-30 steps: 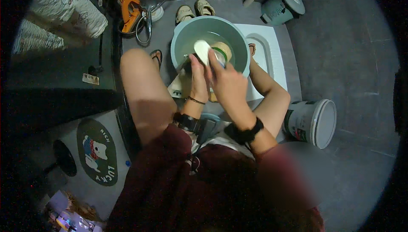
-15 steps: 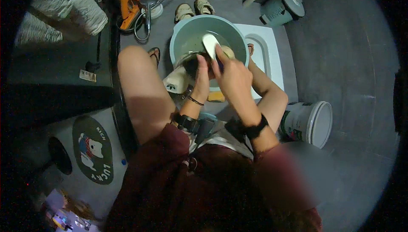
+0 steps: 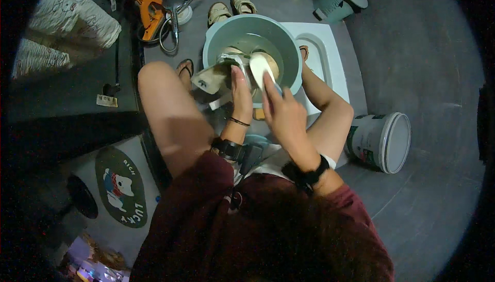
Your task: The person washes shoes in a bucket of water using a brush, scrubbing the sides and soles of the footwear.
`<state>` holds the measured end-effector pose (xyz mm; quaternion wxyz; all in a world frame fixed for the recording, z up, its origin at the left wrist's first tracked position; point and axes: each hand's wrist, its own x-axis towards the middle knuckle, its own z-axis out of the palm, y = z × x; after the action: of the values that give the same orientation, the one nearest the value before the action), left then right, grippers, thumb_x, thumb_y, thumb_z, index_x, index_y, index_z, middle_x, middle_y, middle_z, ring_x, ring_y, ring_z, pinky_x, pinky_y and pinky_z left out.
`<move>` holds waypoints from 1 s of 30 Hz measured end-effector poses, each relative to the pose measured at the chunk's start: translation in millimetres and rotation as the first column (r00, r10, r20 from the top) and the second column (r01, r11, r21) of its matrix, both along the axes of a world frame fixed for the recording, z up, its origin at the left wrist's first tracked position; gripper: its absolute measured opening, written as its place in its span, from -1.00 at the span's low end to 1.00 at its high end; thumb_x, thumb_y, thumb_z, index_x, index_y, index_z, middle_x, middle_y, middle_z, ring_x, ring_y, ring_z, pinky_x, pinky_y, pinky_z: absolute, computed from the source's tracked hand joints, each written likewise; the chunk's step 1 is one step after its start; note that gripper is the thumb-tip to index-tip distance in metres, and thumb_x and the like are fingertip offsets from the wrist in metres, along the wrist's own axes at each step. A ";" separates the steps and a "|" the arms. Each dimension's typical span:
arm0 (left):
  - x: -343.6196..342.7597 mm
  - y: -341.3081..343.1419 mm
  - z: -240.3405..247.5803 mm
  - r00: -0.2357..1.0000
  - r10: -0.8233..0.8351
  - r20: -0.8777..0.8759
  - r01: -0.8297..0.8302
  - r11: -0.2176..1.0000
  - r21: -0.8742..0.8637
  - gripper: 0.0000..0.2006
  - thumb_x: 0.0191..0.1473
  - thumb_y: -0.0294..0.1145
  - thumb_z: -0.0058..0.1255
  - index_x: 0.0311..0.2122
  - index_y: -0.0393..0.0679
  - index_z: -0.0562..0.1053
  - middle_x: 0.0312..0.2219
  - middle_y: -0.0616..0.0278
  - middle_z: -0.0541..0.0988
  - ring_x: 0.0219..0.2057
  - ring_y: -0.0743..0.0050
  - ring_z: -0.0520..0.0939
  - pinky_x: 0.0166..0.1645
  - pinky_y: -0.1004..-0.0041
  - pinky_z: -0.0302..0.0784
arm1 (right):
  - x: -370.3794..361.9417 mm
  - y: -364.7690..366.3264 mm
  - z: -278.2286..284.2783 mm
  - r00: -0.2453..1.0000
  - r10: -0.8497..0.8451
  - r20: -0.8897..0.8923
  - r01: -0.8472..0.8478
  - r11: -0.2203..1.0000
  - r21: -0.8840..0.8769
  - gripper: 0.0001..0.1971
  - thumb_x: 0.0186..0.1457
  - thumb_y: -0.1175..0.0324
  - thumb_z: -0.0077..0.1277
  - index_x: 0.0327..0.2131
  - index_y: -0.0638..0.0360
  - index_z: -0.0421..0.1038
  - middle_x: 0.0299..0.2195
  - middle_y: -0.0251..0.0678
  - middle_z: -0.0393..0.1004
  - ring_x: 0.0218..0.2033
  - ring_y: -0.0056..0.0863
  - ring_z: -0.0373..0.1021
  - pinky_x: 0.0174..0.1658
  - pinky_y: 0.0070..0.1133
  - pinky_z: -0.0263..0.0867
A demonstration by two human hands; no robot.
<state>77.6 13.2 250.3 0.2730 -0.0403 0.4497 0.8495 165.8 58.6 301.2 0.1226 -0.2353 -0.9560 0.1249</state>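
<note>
Head view looks down on two bare hands at work over a round green tub with water in it. The job right now looks like scrubbing. The left hand (image 3: pixel 241 96) holds a pale thing (image 3: pixel 210 78), maybe a shoe, at the near left side of the tub (image 3: pixel 289 39). It is tilted, and one end sticks out past the rim. The left fingers are partly hidden, so I cannot tell just how they grip.

The right hand (image 3: pixel 285 111) is closed on a white brush (image 3: pixel 260 68). The brush is over the tub, right next to the left hand. I cannot see if it is touching the pale thing. A round tan thing (image 3: pixel 273 65) shows in the tub by the brush.

I think the next move calls for the left hand to hold firm and turn the wet thing a bit, while the right hand rubs in short strokes. It could slip, so a good grip matters.

The left arm reaches almost straight ahead, with the hand on its side and fingers pointing away. The right arm slants in from the lower right, its wrist low and its first finger stretched along the brush.
</note>
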 end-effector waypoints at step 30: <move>-11.0 -5.9 -31.3 0.907 -0.132 -0.400 -0.063 0.896 -0.439 -0.43 0.12 -0.02 -0.57 -0.14 -0.41 0.25 -0.17 -0.17 0.34 -0.10 0.00 0.33 0.01 0.33 0.14 | -53.3 13.9 -25.1 0.998 -0.025 -0.054 0.014 0.980 -0.197 -0.53 -0.03 0.31 -0.10 0.03 -0.10 0.17 -0.57 -0.07 0.35 -0.62 -0.12 0.35 -0.54 -0.31 0.28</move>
<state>66.6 7.3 219.0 0.1691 0.0908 0.6792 0.7085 112.4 72.5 276.1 0.1270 -0.2519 -0.9329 0.2240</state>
